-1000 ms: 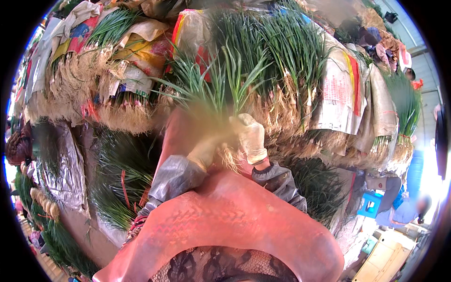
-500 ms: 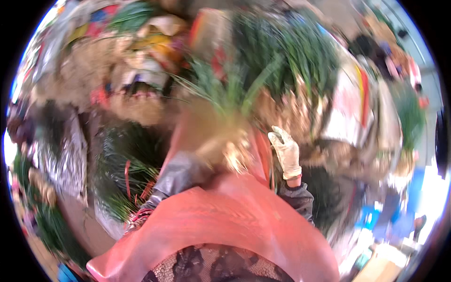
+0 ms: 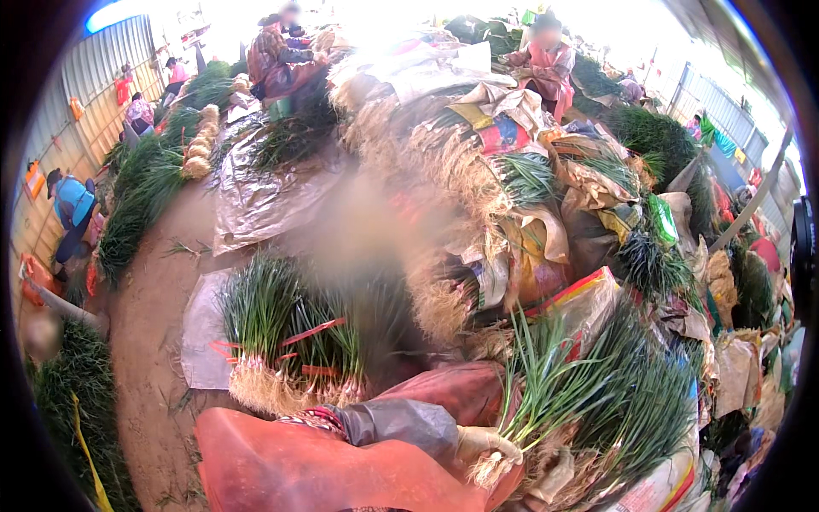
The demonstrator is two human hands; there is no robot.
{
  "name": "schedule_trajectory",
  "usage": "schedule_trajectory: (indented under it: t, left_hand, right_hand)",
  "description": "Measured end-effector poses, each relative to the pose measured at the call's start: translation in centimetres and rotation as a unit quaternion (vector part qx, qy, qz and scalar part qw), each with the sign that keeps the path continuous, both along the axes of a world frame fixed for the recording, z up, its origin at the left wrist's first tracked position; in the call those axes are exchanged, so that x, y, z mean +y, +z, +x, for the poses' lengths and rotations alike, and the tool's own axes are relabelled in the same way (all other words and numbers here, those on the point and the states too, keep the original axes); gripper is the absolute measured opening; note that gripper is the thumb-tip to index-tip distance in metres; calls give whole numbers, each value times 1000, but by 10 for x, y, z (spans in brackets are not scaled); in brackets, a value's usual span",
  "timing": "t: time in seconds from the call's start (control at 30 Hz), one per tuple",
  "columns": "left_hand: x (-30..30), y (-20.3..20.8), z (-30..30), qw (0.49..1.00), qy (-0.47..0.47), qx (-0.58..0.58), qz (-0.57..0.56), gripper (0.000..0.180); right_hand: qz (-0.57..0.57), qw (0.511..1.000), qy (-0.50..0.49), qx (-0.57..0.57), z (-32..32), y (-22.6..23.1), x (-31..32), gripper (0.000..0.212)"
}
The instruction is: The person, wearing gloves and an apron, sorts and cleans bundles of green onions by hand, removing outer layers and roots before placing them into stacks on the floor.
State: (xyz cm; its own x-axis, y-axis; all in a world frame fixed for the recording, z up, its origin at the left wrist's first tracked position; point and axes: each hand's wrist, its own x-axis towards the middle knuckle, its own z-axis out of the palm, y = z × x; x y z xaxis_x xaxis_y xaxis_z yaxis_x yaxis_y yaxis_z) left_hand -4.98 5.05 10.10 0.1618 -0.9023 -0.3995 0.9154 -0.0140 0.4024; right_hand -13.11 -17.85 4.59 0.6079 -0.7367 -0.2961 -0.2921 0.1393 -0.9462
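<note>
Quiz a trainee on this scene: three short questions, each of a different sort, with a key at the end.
1. True or false: the left hand grips green onions near their root end.
2. What colour are the ties on the upright bundles? A) blue B) red C) white
3. Fill in: the roots of those upright bundles point ____.

Key: 1. True. 2. B. 3. Down.

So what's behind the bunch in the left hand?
Behind the green bunch in the left hand: a pile of similar plants, plus a pale sack with a red-and-yellow edge. Whatever sits directly behind the bunch is covered; can't tell there.
</note>
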Motion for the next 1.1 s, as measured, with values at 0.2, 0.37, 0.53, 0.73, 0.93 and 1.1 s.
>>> schedule_trajectory:
  t: [0.2, 0.37, 0.53, 0.73, 0.93, 1.1]
  left_hand:
    - [-16, -16, 9, 990, -77, 118, -15, 13]
    - [13, 16, 23, 994, -38, 96, 45, 21]
    - [0, -19, 27, 993, -35, 100, 53, 20]
    - [-4, 4, 14, 1000, -26, 4, 0, 19]
    - [-7, 81, 23, 994, 36, -13, -101, 18]
    - [-33, 18, 36, 967, -11, -249, -46, 17]
  right_hand:
    - [233, 927, 194, -221, -2, 24, 56, 35]
    - [-446, 840, 264, -159, 20, 38, 70, 20]
    - [-566, 822, 6, -58, 32, 35, 79, 15]
    - [-396, 910, -120, -15, 6, 14, 55, 15]
    - [-261, 653, 470, 534, -83, 23, 11, 34]
    - [-494, 803, 48, 330, -5, 33, -14, 31]
